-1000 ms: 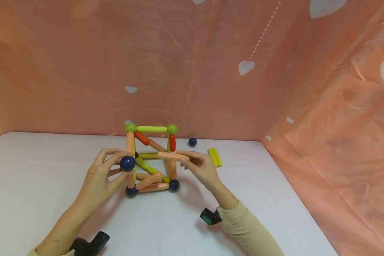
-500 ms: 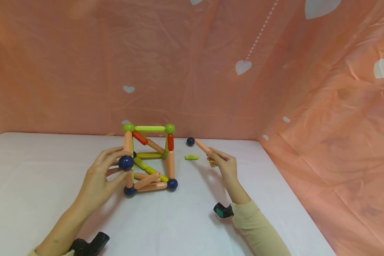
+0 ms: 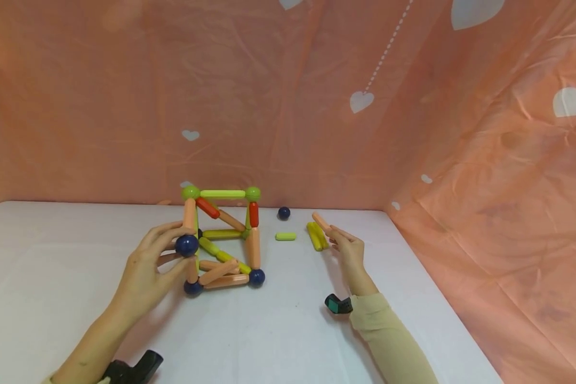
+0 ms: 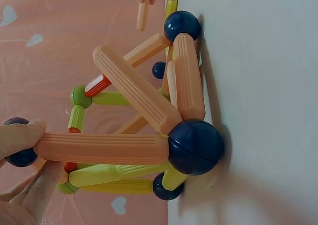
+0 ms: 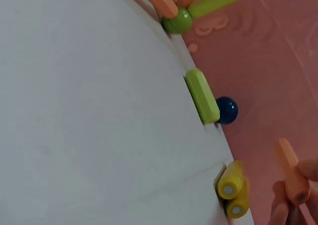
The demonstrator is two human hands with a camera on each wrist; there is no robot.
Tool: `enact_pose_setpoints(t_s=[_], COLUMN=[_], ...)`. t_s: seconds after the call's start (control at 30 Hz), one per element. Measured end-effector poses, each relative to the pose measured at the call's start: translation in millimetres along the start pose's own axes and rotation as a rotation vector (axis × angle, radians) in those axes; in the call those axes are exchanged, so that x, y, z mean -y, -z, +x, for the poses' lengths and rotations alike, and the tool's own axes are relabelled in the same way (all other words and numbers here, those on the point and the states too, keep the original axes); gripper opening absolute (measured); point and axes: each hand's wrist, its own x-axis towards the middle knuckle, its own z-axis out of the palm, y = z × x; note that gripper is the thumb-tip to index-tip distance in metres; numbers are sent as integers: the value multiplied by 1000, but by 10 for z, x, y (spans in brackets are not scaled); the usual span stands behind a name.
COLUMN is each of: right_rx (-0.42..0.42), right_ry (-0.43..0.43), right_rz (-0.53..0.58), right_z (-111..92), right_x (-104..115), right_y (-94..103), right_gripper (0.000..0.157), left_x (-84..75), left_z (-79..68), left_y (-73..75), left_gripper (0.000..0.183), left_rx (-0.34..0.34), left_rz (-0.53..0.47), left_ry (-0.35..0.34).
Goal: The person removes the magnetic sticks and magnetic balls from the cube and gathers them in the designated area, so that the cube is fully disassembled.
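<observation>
My left hand pinches a dark blue ball at the left side of a built frame of magnetic rods and balls. An orange rod runs down from that ball to another blue ball resting on the table. A second orange rod slants up from this lower ball, its far end free. Light green balls and a green rod form the frame's top edge. To the right, my right hand holds an orange rod between thumb and fingers, above the table.
Two yellow rods lie side by side just left of my right hand. A loose light green rod and a dark blue ball lie between them and the frame. Behind the white table hangs a pink curtain.
My right hand has moved right, away from the frame, carrying the orange rod towards the yellow rods. The loose light green rod has come into sight. My left hand keeps its place.
</observation>
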Motion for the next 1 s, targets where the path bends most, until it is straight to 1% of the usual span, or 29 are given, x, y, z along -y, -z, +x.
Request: enact_pose_setpoints(t_s=[0.17,0.47,0.57,0.63,0.73,0.8,0.93,1.0], right_rx=[-11,-82,-67,-43,-4,18,27,32], right_ry=[-77,-122,-149,-157,-144,-117,-43,-3], right_rz=[-1,-115,-143,-145,-146,-164,-199,-189], right_z=[76,144,144,142,134,123,74,38], right_x=[-39,-88,-94,-96,-87,-79,-53,-19], right_y=[-7,-12,-14,-17,-23,-26,-42,-68], right_gripper=[37,36,37,37,38,39,37,35], left_x=[1,-8,-8,-5,-1,2,10,13], left_z=[-3,-10,-13,-14,-13,-14,-14,-9], left_y=[1,-6,-9,-11,-9,-6,-6,-9], left_gripper=[49,49,49,49,50,50,50,50], left_rx=[3,-5,-9,-10,-8,-9,-11,-11], left_rz=[-3,-16,-18,-18,-20,-19,-26,-35], left_ry=[0,0,-4,-6,-6,-6,-10,-14])
